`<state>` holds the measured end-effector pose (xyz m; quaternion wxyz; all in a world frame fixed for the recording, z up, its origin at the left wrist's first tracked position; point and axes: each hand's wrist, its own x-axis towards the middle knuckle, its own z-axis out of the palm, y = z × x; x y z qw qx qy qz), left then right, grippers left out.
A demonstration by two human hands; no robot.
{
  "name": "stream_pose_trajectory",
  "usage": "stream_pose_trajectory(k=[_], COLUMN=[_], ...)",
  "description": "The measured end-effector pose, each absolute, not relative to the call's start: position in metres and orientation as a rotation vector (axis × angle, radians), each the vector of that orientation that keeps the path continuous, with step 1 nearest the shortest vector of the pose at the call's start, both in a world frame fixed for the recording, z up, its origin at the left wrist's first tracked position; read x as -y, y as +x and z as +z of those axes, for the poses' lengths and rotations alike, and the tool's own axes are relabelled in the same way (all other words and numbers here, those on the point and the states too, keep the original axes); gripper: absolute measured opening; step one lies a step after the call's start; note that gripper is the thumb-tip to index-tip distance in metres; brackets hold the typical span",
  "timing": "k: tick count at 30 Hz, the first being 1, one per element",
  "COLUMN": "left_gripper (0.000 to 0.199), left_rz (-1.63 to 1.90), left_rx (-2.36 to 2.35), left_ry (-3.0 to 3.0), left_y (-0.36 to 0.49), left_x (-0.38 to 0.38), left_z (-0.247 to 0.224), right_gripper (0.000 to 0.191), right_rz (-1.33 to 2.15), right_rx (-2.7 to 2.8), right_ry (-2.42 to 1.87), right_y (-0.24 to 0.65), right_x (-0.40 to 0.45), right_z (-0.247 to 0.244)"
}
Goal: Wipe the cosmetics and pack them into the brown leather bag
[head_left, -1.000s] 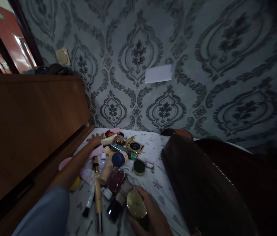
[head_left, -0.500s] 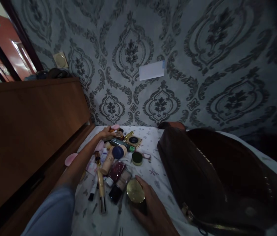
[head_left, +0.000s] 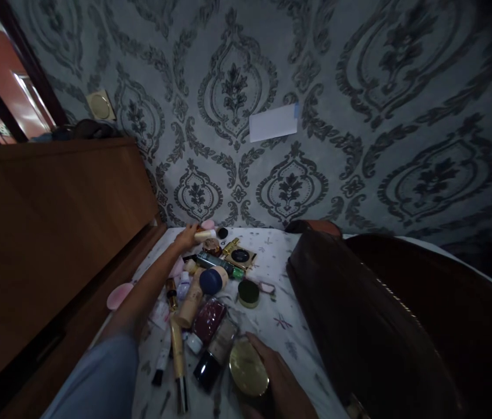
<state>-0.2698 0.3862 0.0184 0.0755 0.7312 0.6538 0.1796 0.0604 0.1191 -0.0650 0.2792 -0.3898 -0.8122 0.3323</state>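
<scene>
My left hand (head_left: 187, 237) reaches to the far end of the spread of cosmetics, its fingers curled and partly hidden. A pale tube (head_left: 205, 235) lies right against its fingertips, with an orange item just behind. My right hand (head_left: 283, 378) grips a round jar with a shiny gold lid (head_left: 249, 368) at the near edge of the spread. Close by lie a foundation bottle with a black cap (head_left: 216, 354), a dark red pouch-like item (head_left: 209, 319), a gold tube (head_left: 177, 355) and a dark-lidded round jar (head_left: 248, 293). A blue-capped bottle (head_left: 211, 281) lies in the middle.
A large dark brown bag (head_left: 337, 314) gapes at the right on the patterned white sheet (head_left: 283, 334). To the left stands a wooden board (head_left: 53, 215); a pink round piece (head_left: 119, 297) rests near it. Patterned wallpaper (head_left: 237, 169) closes off the back.
My view has shifted closer and slightly lower. A pale tube and a round black item now show more clearly beside my left hand. My right hand keeps the gold-lidded jar.
</scene>
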Motion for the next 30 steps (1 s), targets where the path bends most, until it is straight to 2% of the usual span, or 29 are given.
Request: stream_pose_trajectory(k=[3, 8, 11, 21, 25, 30], left_gripper=[0.053, 0.045, 0.048, 0.053, 0.042, 0.033], left_rz=[0.568, 0.422, 0.326, 0.648, 0.622, 0.369], left_rx=[-2.024, -1.711, -1.593, -1.771, -1.668, -1.389], left_ry=[2.229, 2.418, 2.443, 2.430, 2.481, 2.573], left_y=[-0.260, -0.242, -0.230, -0.211, -0.219, -0.228], left_x=[-0.391, -0.382, -0.382, -0.376, -0.360, -0.340], left_z=[0.024, 0.027, 0.022, 0.016, 0.025, 0.033], right_gripper=[0.084, 0.087, 0.084, 0.077, 0.071, 0.072], right_rz=[0.928, 0.932, 0.902, 0.841, 0.884, 0.873], right_rx=[2.194, 2.167, 2.122, 2.104, 2.153, 2.133], right_ry=[-1.044, -1.032, -1.004, -0.941, -0.936, -0.983], right_y=[0.060, 0.058, 0.057, 0.056, 0.060, 0.059], right_x=[-0.121, -0.119, -0.116, -0.113, -0.111, -0.109], right_z=[-0.068, -0.066, -0.063, -0.063, -0.045, -0.044])
